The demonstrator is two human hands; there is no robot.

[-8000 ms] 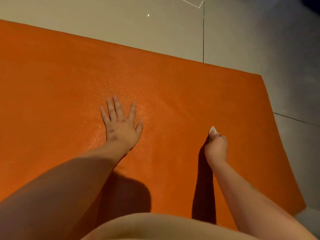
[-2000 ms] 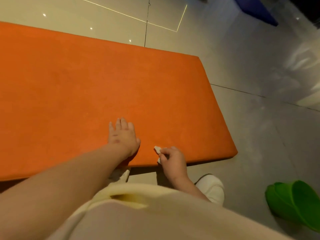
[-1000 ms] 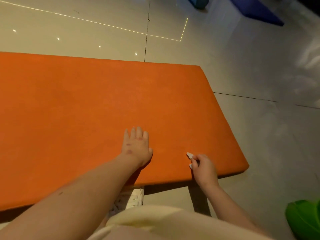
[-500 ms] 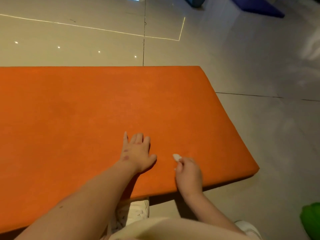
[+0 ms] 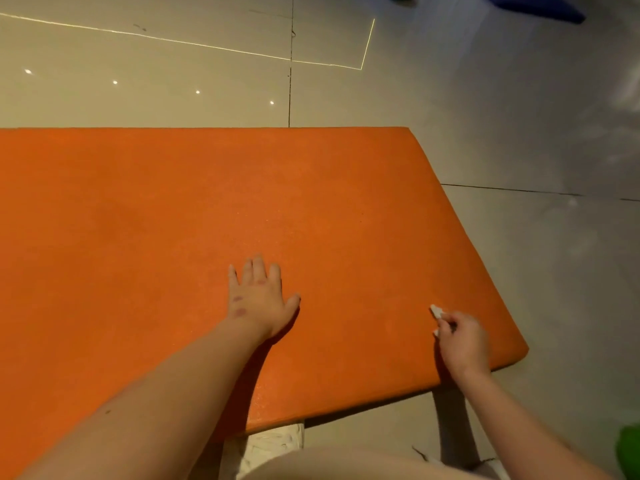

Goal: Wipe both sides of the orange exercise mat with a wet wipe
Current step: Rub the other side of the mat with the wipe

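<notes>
Orange exercise mat is seen spread flat over a glossy tiled floor, filling the view from the left edge to its right end, where 2 rounded corners are shown. Its far edge runs straight across the frame, and a dark shadow is cast under its near edge.

The left hand is laid palm down on the mat near the middle of the view, with the fingers straight and slightly spread and the thumb held out to the right; nothing is grasped by it. The right hand is placed close to the mat's near right corner, its fingers curled around a small white wet wipe, which is pinched at the fingertips and held against the mat surface. The 2 hands are kept well apart.

A white shoe is partly hidden beneath the mat's near edge, and a pale garment is seen along the bottom of the frame. A green object is cut off at the lower right edge, and a blue object lies on the floor at the top right. Small points of light are reflected in the tiles beyond the mat.
</notes>
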